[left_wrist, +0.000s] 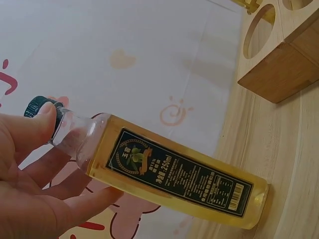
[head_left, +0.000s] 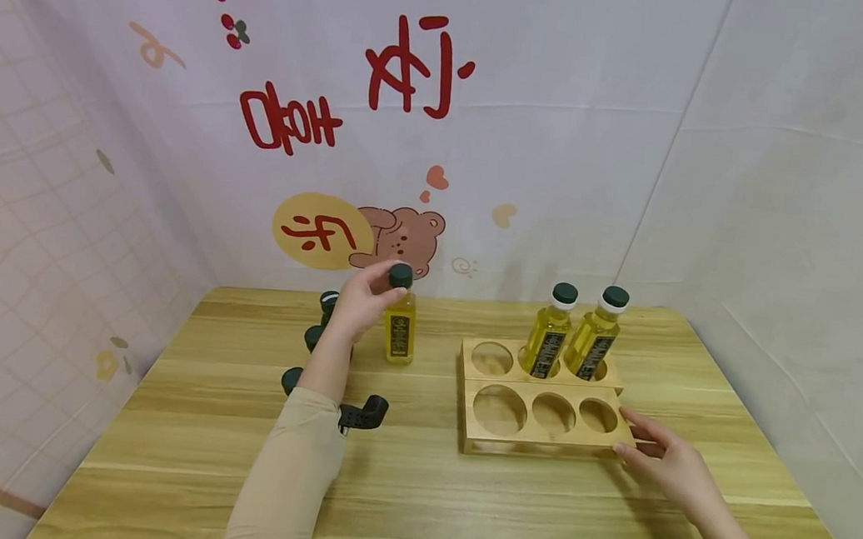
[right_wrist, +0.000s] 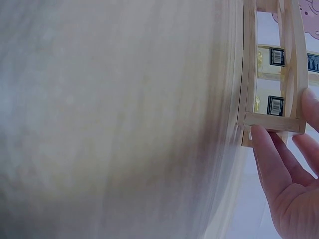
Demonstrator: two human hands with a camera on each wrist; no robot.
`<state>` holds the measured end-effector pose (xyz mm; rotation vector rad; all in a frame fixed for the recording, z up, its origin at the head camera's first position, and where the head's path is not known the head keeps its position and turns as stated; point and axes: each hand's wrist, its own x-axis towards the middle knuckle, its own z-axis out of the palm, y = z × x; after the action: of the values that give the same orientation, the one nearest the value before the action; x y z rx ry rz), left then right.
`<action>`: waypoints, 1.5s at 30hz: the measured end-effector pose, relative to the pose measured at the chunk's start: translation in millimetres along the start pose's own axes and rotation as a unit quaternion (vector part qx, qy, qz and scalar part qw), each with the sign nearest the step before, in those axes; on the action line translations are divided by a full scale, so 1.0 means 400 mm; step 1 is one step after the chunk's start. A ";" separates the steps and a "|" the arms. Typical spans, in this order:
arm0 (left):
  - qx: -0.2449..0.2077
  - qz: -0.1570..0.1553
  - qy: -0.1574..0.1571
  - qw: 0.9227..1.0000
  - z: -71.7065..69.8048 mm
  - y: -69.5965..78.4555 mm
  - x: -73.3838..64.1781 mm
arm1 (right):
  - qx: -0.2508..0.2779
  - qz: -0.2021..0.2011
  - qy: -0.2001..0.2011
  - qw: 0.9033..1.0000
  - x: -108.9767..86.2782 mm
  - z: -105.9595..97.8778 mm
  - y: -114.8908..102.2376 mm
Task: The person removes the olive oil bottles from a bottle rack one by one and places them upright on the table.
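Observation:
My left hand [head_left: 360,305] grips an oil bottle [head_left: 400,336] by its dark green cap and neck. Clear glass, yellow oil and a black label marked 250ml show on the bottle [left_wrist: 187,174] in the left wrist view; it stands upright, its base at the tabletop. At the right end of a two-tier wooden bottle rack [head_left: 469,432], my right hand [head_left: 669,468] holds the corner between thumb and fingers. Two similar bottles, one in the middle hole [head_left: 547,340] and one in the right hole [head_left: 596,344], lean slightly in the back row. The other holes hold no bottle.
Left of the held bottle, more dark green caps [head_left: 312,338] show, their bottles mostly hidden behind my left forearm. A black wrist camera [head_left: 365,413] juts from the left sleeve. A printed cloth wall [head_left: 560,145] rises behind the wooden table [head_left: 415,502].

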<state>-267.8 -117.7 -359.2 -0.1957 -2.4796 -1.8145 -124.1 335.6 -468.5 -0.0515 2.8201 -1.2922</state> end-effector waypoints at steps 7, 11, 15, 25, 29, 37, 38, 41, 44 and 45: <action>-0.005 0.000 0.008 1.000 -0.005 -0.007 0.006 | -0.002 -0.001 -0.002 1.000 0.001 -0.001 -0.004; -0.004 -0.004 0.012 1.000 -0.008 -0.011 0.010 | -0.004 -0.001 0.000 1.000 0.002 -0.001 -0.004; -0.006 -0.013 0.015 1.000 -0.012 -0.016 0.014 | -0.001 -0.001 0.000 1.000 0.003 0.000 -0.005; -0.009 -0.022 0.017 1.000 -0.023 -0.022 0.021 | 0.007 -0.005 0.001 1.000 0.002 0.000 -0.008; -0.010 -0.026 0.012 1.000 -0.027 -0.021 0.021 | 0.010 -0.009 0.001 1.000 0.002 0.000 -0.007; -0.014 -0.043 0.006 0.999 -0.028 -0.011 0.023 | 0.008 -0.012 0.005 1.000 0.000 0.000 -0.005; -0.014 -0.043 0.006 0.999 -0.028 -0.011 0.023 | 0.007 -0.012 0.007 1.000 0.000 0.000 -0.004; -0.013 -0.042 0.006 0.999 -0.028 -0.013 0.022 | 0.003 -0.013 0.009 1.000 0.000 0.001 -0.004; -0.014 -0.038 0.004 0.999 -0.030 -0.016 0.022 | -0.001 -0.015 0.011 1.000 -0.001 0.001 -0.004; -0.015 -0.038 0.003 0.999 -0.031 -0.016 0.022 | -0.001 -0.015 0.012 1.000 -0.001 0.001 -0.005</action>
<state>-277.6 -130.9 -360.6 -0.0988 -2.4900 -1.8777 -123.5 333.9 -467.4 -0.0803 2.8508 -1.3058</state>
